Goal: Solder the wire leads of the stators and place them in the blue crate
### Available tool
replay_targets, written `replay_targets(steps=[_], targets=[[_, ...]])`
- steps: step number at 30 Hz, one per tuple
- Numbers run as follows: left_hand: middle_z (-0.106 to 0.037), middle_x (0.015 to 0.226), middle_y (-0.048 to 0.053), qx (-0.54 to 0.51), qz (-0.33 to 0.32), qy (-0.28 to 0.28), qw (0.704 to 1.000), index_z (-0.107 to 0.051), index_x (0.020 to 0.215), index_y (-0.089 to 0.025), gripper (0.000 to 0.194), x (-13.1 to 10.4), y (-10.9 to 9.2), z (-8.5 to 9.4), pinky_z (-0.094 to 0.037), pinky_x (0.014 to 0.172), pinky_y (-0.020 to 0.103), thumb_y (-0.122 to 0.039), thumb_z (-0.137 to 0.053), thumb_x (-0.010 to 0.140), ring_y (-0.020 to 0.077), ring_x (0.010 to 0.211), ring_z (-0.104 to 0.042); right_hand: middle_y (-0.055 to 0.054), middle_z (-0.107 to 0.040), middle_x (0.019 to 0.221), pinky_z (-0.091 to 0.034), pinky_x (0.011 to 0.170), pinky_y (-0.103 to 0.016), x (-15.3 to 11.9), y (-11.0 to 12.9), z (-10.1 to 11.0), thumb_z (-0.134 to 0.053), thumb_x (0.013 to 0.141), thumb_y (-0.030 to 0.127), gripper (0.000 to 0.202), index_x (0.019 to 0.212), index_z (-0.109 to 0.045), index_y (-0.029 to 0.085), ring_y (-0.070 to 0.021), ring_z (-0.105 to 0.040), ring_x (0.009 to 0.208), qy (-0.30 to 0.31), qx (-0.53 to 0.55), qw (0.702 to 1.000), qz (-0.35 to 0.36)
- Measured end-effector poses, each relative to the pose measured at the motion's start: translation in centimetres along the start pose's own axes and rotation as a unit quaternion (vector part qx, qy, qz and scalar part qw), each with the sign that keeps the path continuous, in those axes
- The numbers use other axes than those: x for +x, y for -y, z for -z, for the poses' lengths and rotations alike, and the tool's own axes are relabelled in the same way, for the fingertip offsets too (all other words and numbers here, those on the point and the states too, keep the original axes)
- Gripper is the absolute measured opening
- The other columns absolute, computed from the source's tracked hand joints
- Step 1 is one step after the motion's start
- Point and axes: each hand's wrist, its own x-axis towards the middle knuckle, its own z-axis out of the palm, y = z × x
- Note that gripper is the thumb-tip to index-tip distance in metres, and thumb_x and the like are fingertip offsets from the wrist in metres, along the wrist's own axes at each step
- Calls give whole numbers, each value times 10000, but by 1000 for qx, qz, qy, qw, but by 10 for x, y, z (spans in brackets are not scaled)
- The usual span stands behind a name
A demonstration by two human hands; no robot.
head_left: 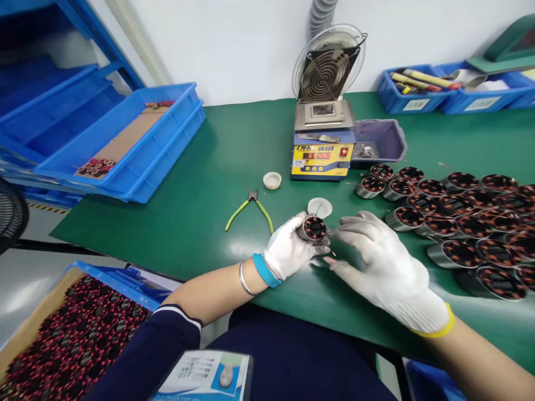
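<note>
My left hand, in a white glove, is wrapped around a motor stator with a metal sleeve and copper windings. The stator's wound end faces up toward me, and a thin wire sticks out by its lower side. Just right of it is my right hand, gloved too, its fingers and thumb apart and nothing visible between them. Whether its fingertips touch the wire I cannot tell. Behind the stator lies a small white dish. Green-handled cutters rest spread on the green bench, left of my hands.
Several sleeved stators stand close together on the right. A yellow-and-blue soldering pot with a fan is at the back, beside a purple bin. Stacked blue trays sit left; a crate of wound cores is lower left.
</note>
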Motion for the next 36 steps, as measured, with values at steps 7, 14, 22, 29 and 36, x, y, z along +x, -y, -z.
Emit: replay_targets(steps=[7, 14, 22, 29, 36], targets=[[-632, 749, 22, -13, -111, -21, 994, -542, 752, -162, 137, -4, 6, -6, -498, 796, 327, -106, -484, 862, 153, 735, -639, -87, -674, 908, -539, 819, -448, -5, 8, -15, -686, 721, 458, 249, 760, -636, 217, -281, -641, 949, 8, 54, 971, -231], [-585, 727, -23, 80, -196, -36, 977, -535, 814, -183, 221, -12, 13, -10, -456, 935, 358, -65, -666, 681, 153, 766, -631, -69, -681, 794, -521, 678, -323, 2, 10, -10, -692, 639, 464, 364, 841, -651, 163, -183, -630, 706, 95, 344, 814, -458], [-584, 750, -41, 69, -248, -72, 964, -544, 840, -190, 213, -10, 10, -10, -446, 970, 370, -32, -634, 730, 145, 844, -641, -44, -602, 637, -432, 514, -258, 1, 16, 17, -666, 654, 490, 330, 627, -571, 175, -147, -557, 597, 123, 421, 802, -405], [-675, 834, 30, 54, -190, -45, 979, -560, 806, -173, 105, -13, 7, -10, -492, 942, 401, -86, -601, 763, 190, 862, -678, -73, -688, 923, -545, 735, -372, -6, 4, 0, -657, 682, 378, 276, 886, -656, 193, -229, -660, 835, -26, 112, 920, -375], [-721, 876, 51, 56, -126, -20, 990, -650, 832, -154, 81, -21, 12, -13, -521, 939, 381, -110, -629, 767, 189, 895, -685, -36, -689, 872, -433, 1051, -453, -10, -7, 6, -516, 901, 255, 154, 870, -648, 183, -158, -648, 852, -40, 129, 983, -125]])
